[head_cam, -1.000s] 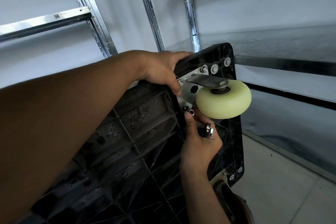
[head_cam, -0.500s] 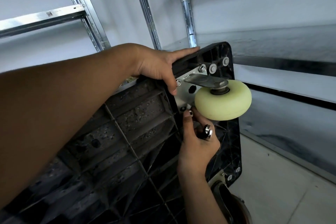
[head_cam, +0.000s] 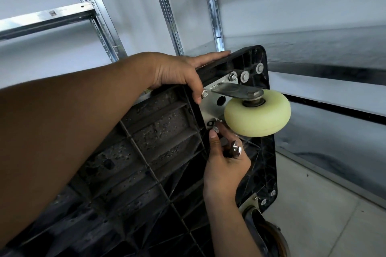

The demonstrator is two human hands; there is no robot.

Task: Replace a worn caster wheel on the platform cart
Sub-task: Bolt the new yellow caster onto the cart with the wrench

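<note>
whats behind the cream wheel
The caster's mounting plate on the black cart underside, with the right hand pinching a nut at its lower hole. The wheel covers the plate's lower right corner and any bolts there.

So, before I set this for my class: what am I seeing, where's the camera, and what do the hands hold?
No machine: a person's two bare hands, filmed from a camera on their head, looking down. The black cart stands on its side before a metal rack, underside towards us. The left hand grips its top edge. A cream wheel hangs on a metal plate at the cart's corner. The right hand holds a shiny bolt in curled fingers, its thumb tip on a small nut at the plate's lower edge. A second wheel shows below.
</note>
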